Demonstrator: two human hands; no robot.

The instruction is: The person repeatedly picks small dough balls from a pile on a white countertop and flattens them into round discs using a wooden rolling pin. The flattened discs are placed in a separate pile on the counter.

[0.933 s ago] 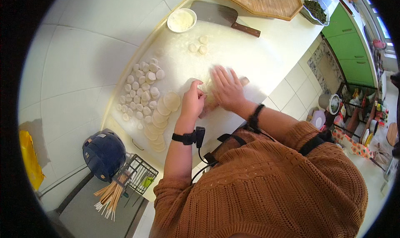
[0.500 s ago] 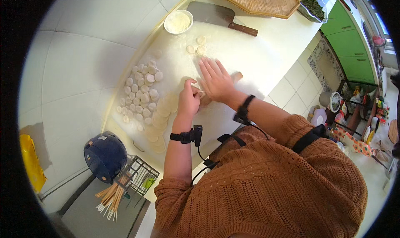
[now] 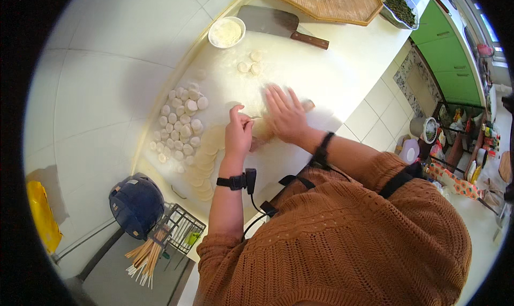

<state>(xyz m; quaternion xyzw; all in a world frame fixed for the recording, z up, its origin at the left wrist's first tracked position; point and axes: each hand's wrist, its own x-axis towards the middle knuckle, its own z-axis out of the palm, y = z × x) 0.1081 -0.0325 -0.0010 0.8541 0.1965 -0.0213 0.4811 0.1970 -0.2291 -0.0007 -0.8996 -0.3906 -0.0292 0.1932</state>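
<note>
My left hand point(image 3: 239, 133) is closed in a pinch at the edge of a thin round dough wrapper point(image 3: 260, 126), partly hidden between my hands. My right hand point(image 3: 285, 114) lies flat with its fingers stretched out, palm down over a wooden rolling pin. Most of the rolling pin point(image 3: 309, 105) is covered; one end sticks out to the right of this hand. Left of my left hand, rolled wrappers point(image 3: 203, 166) overlap in a curved row. Farther left sits a cluster of small floured dough pieces point(image 3: 181, 121). Three more dough pieces point(image 3: 255, 68) lie beyond my hands.
A white bowl of flour point(image 3: 225, 32) and a cleaver point(image 3: 278, 23) lie at the far side of the white counter, near an octagonal woven tray point(image 3: 332, 1). Chopped greens fill a bowl point(image 3: 400, 11) far right. A rack with chopsticks point(image 3: 144, 258) stands lower left.
My right hand has shifted slightly right and nearer to me over the rolling pin. My left hand has turned a little at the wrapper's edge.
</note>
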